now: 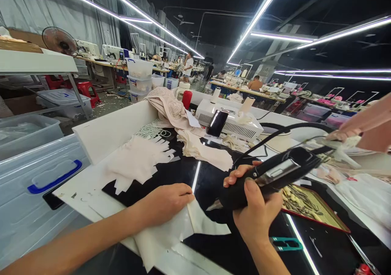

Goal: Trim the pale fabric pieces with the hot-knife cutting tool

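My left hand (pixel 171 203) is closed, its fingers pinching the edge of a cream fabric piece (pixel 207 222) that lies over the black glossy tabletop (pixel 210 177) and folds down toward me. Wrapped around a black corded hand tool (pixel 275 173) is my right hand (pixel 259 210). The tool's small metal tip (pixel 215 205) points left, just above the tabletop and a little apart from the fabric. Left of centre is a loose stack of pale fabric pieces (pixel 134 159). More cream pieces (pixel 207 149) lie beyond my hands.
At the right, another person's hand (pixel 345 132) is near white fabric. A shallow tray (pixel 330 218) and teal thread snips (pixel 286 243) lie right of my wrist. Behind stand a white vented box (pixel 229 120), a phone (pixel 217 123) and a red thread cone (pixel 187 100). A clear bin (pixel 30 185) is at left.
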Demonstrator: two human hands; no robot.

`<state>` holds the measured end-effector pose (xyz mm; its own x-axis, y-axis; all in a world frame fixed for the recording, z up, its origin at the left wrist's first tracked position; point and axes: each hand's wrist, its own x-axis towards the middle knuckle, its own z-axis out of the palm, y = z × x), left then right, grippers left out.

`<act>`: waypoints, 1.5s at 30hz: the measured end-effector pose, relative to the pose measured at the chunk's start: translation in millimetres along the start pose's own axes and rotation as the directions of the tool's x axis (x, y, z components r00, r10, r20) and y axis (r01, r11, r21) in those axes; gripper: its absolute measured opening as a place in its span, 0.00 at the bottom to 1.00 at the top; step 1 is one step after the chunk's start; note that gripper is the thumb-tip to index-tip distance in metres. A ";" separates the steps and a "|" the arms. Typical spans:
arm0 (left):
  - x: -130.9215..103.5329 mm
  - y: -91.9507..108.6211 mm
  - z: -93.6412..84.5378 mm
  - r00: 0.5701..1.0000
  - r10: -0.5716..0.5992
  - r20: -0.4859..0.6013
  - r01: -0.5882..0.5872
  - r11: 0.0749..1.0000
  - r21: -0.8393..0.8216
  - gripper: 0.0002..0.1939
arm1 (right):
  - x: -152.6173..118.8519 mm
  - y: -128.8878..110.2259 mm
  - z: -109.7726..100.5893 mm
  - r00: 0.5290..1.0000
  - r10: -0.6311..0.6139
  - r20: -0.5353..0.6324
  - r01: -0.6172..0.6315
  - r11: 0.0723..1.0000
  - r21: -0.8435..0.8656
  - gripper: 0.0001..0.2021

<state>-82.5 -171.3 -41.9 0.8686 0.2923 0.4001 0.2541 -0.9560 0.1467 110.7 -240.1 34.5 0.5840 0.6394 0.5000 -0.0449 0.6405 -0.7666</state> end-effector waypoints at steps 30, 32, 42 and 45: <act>-6.1 2.8 -0.7 0.999 0.026 -0.048 -0.025 1.000 0.013 0.16 | 8.5 35.9 21.5 0.992 -0.055 0.114 0.051 0.998 0.038 0.11; -5.2 2.2 -2.6 0.998 0.041 -0.044 -0.040 0.999 0.009 0.15 | 9.5 32.8 19.5 0.993 -0.059 0.103 0.055 0.998 0.040 0.13; 6.3 7.4 -11.8 0.999 0.031 0.027 -0.028 0.996 -0.085 0.10 | 7.0 24.7 11.4 0.996 -0.052 0.077 0.050 0.998 0.025 0.16; 5.0 8.5 -12.0 0.999 0.022 0.029 -0.019 0.995 -0.093 0.09 | 5.3 25.4 12.5 0.995 -0.052 0.090 0.050 0.998 0.029 0.16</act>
<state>-81.1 -177.7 -27.8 0.8859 0.2704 0.3769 0.1966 -0.9548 0.2228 102.6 -215.2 22.7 0.5105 0.6408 0.5734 -0.0398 0.6837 -0.7287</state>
